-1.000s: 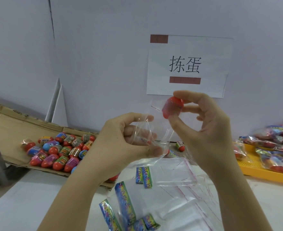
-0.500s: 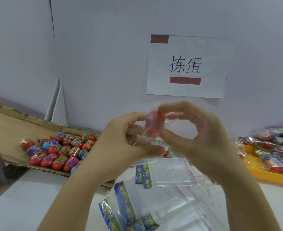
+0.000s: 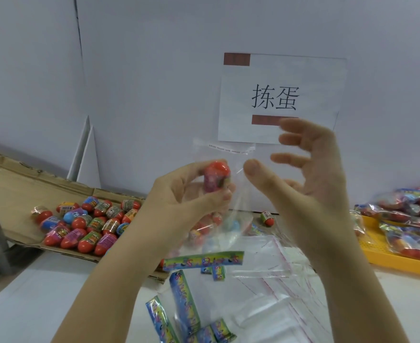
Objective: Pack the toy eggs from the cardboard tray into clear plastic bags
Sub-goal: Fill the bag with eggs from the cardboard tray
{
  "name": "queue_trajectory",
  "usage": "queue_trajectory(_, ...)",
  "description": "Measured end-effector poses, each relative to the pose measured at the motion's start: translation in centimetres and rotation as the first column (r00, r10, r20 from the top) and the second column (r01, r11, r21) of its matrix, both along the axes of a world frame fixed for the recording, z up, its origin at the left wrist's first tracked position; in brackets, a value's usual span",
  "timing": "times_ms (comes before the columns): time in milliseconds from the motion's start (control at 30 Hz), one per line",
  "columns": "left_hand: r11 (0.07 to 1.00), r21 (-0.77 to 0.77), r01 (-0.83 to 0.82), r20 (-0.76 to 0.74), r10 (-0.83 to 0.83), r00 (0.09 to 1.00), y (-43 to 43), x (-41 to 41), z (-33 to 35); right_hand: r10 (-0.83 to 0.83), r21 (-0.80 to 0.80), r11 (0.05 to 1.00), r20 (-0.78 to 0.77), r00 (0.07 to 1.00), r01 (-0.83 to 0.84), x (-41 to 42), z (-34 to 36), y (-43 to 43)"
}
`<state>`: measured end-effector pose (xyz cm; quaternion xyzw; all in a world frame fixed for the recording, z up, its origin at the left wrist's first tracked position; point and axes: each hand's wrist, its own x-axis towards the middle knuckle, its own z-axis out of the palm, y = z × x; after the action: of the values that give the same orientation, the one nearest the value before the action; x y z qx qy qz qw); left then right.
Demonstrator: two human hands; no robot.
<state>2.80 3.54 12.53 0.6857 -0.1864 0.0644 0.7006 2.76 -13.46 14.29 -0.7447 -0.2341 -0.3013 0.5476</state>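
My left hand [image 3: 186, 194] grips a clear plastic bag [image 3: 225, 154] with a red toy egg [image 3: 216, 175] inside it, held up in front of the wall. The bag hangs down below my fingers and its printed top edge stands above them. My right hand [image 3: 308, 174] hovers just right of the bag with fingers spread, holding nothing. The cardboard tray [image 3: 11, 184] lies at the left with several red, blue and purple toy eggs [image 3: 90, 224] in it. One loose egg [image 3: 268, 217] lies on the table behind the bag.
A pile of flat clear bags [image 3: 275, 280] and colourful header cards [image 3: 184, 300] lies on the white table below my hands. A yellow tray [image 3: 387, 258] with several packed bags stands at the right. A paper sign [image 3: 278, 95] is stuck on the wall.
The egg went from my right hand into the bag. My right hand let go and opened, moving right; my left hand now holds bag and egg alone.
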Motion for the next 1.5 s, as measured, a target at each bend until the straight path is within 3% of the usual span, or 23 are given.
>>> queue_trajectory(100, 0.998, -0.028, 0.05, -0.027, -0.05, 0.998, -0.1, 0.1, 0.0, 0.169, 0.118, 0.984, -0.366, 0.915, -0.134, 0.7, -0.3, 0.4)
queue_trajectory(167, 0.996, -0.033, 0.084, -0.033, -0.085, 0.996, -0.1, 0.1, -0.1, 0.286, 0.151, 0.958, -0.468, 0.836, -0.243, 1.0, -0.7, 0.5)
queue_trajectory(433, 0.988, -0.116, 0.098, -0.05, -0.104, 0.993, -0.7, 0.2, -0.2, 0.446, 0.433, 0.862, -0.4, 0.8, -0.265, 1.2, -1.3, 1.5)
queue_trajectory(633, 0.977, -0.201, -0.064, -0.066, 0.052, 0.996, -0.2, 0.3, 0.0, 0.516, 0.495, 0.819, -0.414, 0.75, -0.29, 1.6, -1.5, 2.3)
queue_trajectory(767, 0.928, -0.316, -0.198, -0.088, 0.179, 0.98, 2.6, 0.9, 0.2, 0.455, 0.529, 0.834, -0.505, 0.734, -0.153, 4.2, -3.1, 2.2)
queue_trajectory(867, 0.892, -0.366, -0.264, -0.122, 0.235, 0.964, 4.4, 1.1, 0.2, 0.215, 0.26, 0.963, -0.598, 0.772, -0.068, 6.3, -6.3, 2.6)
queue_trajectory(933, 0.88, -0.375, -0.29, -0.156, 0.248, 0.956, 4.9, 1.2, 0.1, -0.042, -0.124, 0.992, -0.538, 0.842, -0.029, 7.3, -8.9, 3.0)
queue_trajectory(1000, 0.87, -0.383, -0.31, -0.207, 0.247, 0.947, 4.7, 1.4, 0.0, -0.181, -0.445, 0.895, -0.41, 0.894, -0.023, 8.2, -11.2, 3.6)
queue_trajectory(1100, 0.853, -0.431, -0.295, -0.29, 0.178, 0.94, 3.7, 1.4, 0.3, -0.281, -0.723, 0.69, -0.299, 0.912, -0.024, 8.4, -13.2, 5.2)
queue_trajectory(1233, 0.903, -0.382, -0.196, -0.29, 0.084, 0.953, 2.8, 1.3, 0.2, -0.343, -0.874, 0.486, -0.215, 0.914, -0.023, 7.8, -14.4, 6.3)
queue_trajectory(1300, 0.913, -0.368, -0.175, -0.273, 0.074, 0.959, 2.5, 1.4, 0.0, -0.372, -0.9, 0.435, -0.207, 0.905, -0.027, 7.7, -14.5, 6.1)
queue_trajectory(1433, 0.933, -0.328, -0.146, -0.228, 0.072, 0.971, 2.4, 1.6, -0.3, -0.412, -0.859, 0.505, -0.158, 0.897, 0.081, 7.7, -14.3, 5.8)
queue_trajectory(1500, 0.944, -0.3, -0.139, -0.206, 0.079, 0.975, 2.5, 1.6, -0.3, -0.43, -0.872, 0.484, -0.155, 0.889, 0.081, 7.8, -14.6, 5.8)
